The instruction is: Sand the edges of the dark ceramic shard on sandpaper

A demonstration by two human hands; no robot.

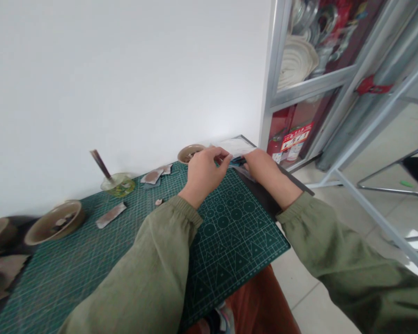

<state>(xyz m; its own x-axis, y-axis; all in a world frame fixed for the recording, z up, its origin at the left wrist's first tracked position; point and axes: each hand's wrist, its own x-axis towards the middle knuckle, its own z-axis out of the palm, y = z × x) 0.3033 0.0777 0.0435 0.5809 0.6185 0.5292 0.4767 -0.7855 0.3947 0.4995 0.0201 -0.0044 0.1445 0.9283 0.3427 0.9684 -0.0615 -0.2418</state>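
Over the far right corner of the green cutting mat [230, 250], both hands are at a whitish, translucent plastic bag [238, 144]. My left hand [207, 171] has its thumb and index finger brought together at the bag's near-left edge. My right hand [264, 169] reaches against the bag from the right, its fingertips mostly hidden by the bag and the hand itself. Between the hands, a dark and blue item [237, 161] shows in part; its kind cannot be made out. Just behind my left hand is a small tan bowl [186, 152] with bits inside.
Flat brownish shards [152, 176] and a longer shard [111, 215] lie on the mat. A glass dish [120, 185] holds a brush-like stick [101, 164]. Further left is a larger tan bowl [64, 218]. A white wall stands behind; a metal-framed cabinet [308, 93] is at right.
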